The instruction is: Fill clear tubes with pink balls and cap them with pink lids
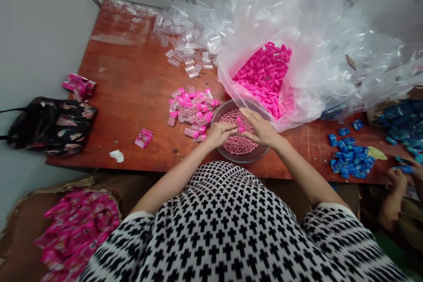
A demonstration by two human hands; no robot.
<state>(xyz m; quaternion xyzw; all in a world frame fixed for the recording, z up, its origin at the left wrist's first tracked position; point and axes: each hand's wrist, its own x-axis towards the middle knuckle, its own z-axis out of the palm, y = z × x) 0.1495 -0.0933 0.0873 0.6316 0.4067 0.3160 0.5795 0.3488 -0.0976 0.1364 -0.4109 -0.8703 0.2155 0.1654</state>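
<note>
A clear bowl (220,113) full of small pink candy balls (238,144) stands at the near edge of the red-brown table (132,97). Both my hands meet over it. My left hand (220,133) and my right hand (261,127) together pinch a small pink-capped container (240,124) just above the balls. Which hand carries the cap and which the tube is too small to tell. A heap of filled pink-capped containers (193,110) lies just left of the bowl.
An open plastic bag of pink caps (264,75) sits behind the bowl. Empty clear tubes (190,48) lie at the back. Blue pieces (350,158) and another person's hands (401,176) are at right. A black bag (49,125) and a box of pink packets (77,229) are at left.
</note>
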